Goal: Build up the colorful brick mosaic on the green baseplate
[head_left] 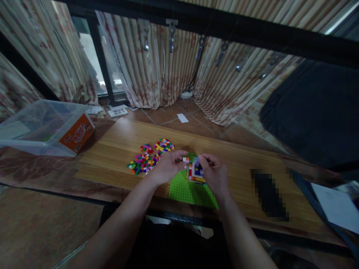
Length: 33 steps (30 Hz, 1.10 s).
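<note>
A green studded baseplate [188, 191] lies on the wooden table [117, 145] in front of me. On its far part stands a small multicoloured block build [195, 173]. My left hand [167, 166] hovers at the plate's left edge and pinches a small white and orange block [186, 159] between thumb and fingertips. My right hand [214, 172] rests at the right side of the build, fingers curled onto its top. A heap of loose coloured blocks [148, 157] lies left of the plate, just beyond my left hand.
A clear plastic bin [33, 127] with an orange box [80, 133] inside sits at the table's left end. A dark blurred object [269, 194] lies to the right, with papers [336, 205] at the far right. Striped curtains [157, 71] hang behind.
</note>
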Tool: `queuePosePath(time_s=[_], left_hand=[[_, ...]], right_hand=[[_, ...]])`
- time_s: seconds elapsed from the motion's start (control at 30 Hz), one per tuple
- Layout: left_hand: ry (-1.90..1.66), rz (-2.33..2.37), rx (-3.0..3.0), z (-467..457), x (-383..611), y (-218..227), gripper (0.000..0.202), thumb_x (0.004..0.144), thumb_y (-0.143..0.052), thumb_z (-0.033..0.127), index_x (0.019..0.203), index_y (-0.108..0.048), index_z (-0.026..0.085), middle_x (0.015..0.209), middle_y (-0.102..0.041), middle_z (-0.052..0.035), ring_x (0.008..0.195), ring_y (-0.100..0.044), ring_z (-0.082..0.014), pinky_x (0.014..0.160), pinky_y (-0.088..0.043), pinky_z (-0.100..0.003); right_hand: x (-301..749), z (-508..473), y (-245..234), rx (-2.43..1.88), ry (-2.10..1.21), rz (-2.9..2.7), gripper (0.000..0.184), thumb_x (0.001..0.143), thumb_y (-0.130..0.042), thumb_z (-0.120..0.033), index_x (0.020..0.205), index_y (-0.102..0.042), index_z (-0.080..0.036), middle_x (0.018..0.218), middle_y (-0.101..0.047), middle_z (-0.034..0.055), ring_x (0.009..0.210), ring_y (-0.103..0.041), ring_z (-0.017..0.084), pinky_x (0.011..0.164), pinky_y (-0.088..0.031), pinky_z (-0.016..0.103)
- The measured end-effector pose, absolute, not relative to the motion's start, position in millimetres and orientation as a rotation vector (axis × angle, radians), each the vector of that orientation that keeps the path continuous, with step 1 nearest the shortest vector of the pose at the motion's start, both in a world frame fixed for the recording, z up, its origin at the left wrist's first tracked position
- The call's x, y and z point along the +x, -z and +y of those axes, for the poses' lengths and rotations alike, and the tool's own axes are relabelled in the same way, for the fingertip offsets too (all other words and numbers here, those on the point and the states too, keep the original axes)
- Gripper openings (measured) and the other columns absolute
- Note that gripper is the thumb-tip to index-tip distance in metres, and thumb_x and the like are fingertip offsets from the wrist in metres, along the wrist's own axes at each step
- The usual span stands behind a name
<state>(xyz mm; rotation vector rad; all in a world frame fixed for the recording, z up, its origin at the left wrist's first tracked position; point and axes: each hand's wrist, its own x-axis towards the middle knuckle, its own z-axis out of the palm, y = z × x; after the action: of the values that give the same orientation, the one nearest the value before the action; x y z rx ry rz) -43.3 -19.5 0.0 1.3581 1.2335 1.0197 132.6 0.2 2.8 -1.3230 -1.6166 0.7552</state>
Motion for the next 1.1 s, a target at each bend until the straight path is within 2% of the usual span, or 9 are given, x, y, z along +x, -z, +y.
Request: queuePosePath(time_s=[0.1,0.23,0.6,0.73,0.9,1.1], left_hand=[[-1.077,1.204,1.327,-19,-40,-2,0.052,0.075,-0.065,0.016,0.126,-0.058,0.014,0.092,-0.070,-0.0052,0.077,-0.063,-0.0142,0.072,-0.050,-0.028],[-1.099,1.137,1.323,-21,-38,-8,0.054,0.074,-0.065,0.016,0.127,-0.055,0.013,0.086,-0.069,-0.0029,0.073,-0.061,-0.0129,0.069,-0.048,-0.026],[-1.150,1.035,1.286,-24,-29,-16,0.022,0.076,-0.063,0.014,0.098,-0.058,0.013,0.075,-0.063,0.0008,0.068,-0.056,-0.0103,0.065,-0.041,-0.023],[-1.148,1.006,1.229,-25,-28,-21,0.020,0.074,-0.063,0.014,0.093,-0.058,0.013,0.078,-0.062,0.0000,0.071,-0.057,-0.0102,0.068,-0.042,-0.023],[-1.133,1.114,1.262,-22,-40,-16,0.021,0.073,-0.063,0.018,0.093,-0.059,0.015,0.080,-0.062,-0.0004,0.073,-0.056,-0.0109,0.069,-0.043,-0.024],[-0.874,1.323,1.491,-17,-57,3,0.015,0.074,-0.061,0.020,0.088,-0.063,0.015,0.073,-0.063,-0.0002,0.069,-0.056,-0.0127,0.065,-0.044,-0.025]], right_hand=[[126,-5,-6,-1.249,-1.001,-1.593,0.030,0.082,-0.060,-0.047,0.077,-0.071,-0.020,0.065,-0.065,0.0005,0.060,-0.057,0.015,0.059,-0.046,0.027],[122,-9,-10,-1.192,-1.166,-1.529,0.029,0.078,-0.062,-0.047,0.075,-0.070,-0.019,0.061,-0.063,-0.0004,0.057,-0.054,0.013,0.054,-0.044,0.024],[121,-12,-14,-1.124,-1.300,-1.391,0.024,0.071,-0.070,-0.044,0.067,-0.070,-0.020,0.056,-0.061,-0.0026,0.050,-0.050,0.011,0.052,-0.041,0.024],[122,-12,-18,-1.105,-1.366,-1.364,0.026,0.070,-0.072,-0.046,0.068,-0.073,-0.020,0.059,-0.065,-0.0013,0.050,-0.051,0.011,0.052,-0.042,0.025],[133,-5,-13,-1.195,-1.178,-1.381,0.022,0.067,-0.075,-0.042,0.073,-0.075,-0.021,0.071,-0.073,0.0018,0.063,-0.062,0.016,0.061,-0.049,0.029],[142,-6,0,-1.232,-0.968,-1.628,0.016,0.077,-0.068,-0.035,0.083,-0.076,-0.023,0.086,-0.074,0.0041,0.074,-0.065,0.018,0.070,-0.052,0.033]])
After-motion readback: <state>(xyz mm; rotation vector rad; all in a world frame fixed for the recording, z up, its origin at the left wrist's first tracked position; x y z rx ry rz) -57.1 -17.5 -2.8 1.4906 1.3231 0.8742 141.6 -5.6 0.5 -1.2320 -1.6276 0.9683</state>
